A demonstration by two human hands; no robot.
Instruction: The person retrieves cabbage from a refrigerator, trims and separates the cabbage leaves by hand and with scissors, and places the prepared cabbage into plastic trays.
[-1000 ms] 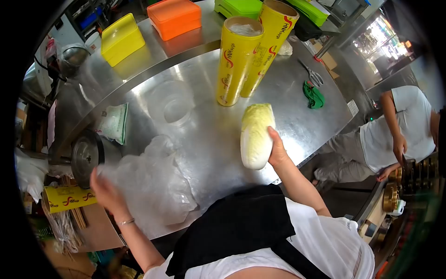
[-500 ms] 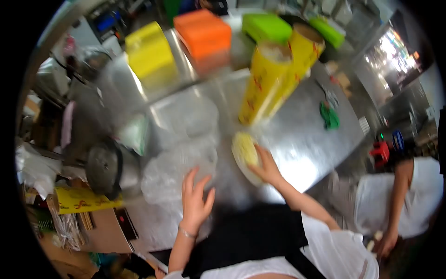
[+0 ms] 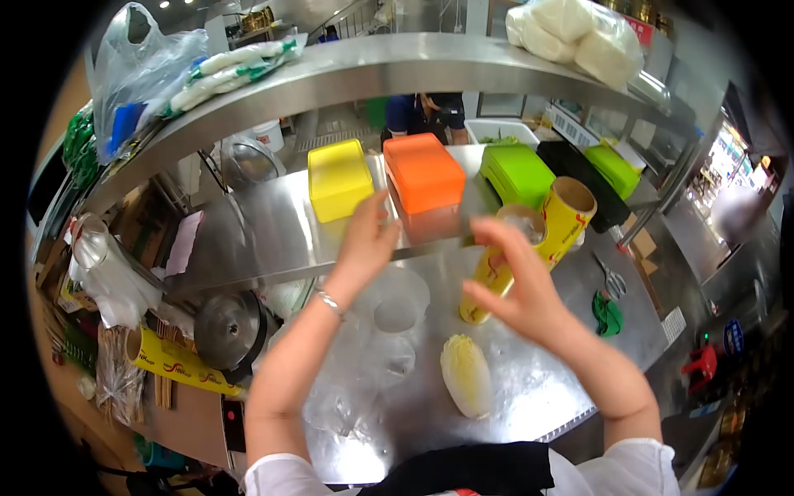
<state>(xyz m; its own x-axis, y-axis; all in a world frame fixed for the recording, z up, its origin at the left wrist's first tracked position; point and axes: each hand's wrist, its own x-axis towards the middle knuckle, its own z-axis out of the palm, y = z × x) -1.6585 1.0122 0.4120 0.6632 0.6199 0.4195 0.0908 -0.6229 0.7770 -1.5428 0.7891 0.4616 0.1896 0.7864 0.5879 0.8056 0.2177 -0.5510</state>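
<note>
My left hand [image 3: 370, 237] is raised over the steel table, fingers stretched toward the gap between a yellow box [image 3: 340, 179] and an orange box [image 3: 424, 173]. It holds nothing that I can see. My right hand [image 3: 521, 285], also empty, has its thumb and fingers spread in front of two yellow-printed film rolls [image 3: 494, 279], covering part of them. Below it a napa cabbage [image 3: 466, 376] lies on the steel table [image 3: 529, 397]. Crumpled clear plastic bags [image 3: 351, 397] and a clear round plastic container [image 3: 397, 310] lie beneath my left forearm.
A raised steel shelf [image 3: 372, 66] carries several bags. Green boxes [image 3: 517, 174] stand on the back ledge. Scissors [image 3: 612, 279] and a green cloth-like bundle [image 3: 607, 314] lie at the right. A lidded pot [image 3: 231, 331] sits left. A person [image 3: 422, 114] is at the back.
My right hand has let go of the napa cabbage, which now lies on the table. Both hands have moved forward and up toward the boxes. The view has tilted up, showing the shelf.
</note>
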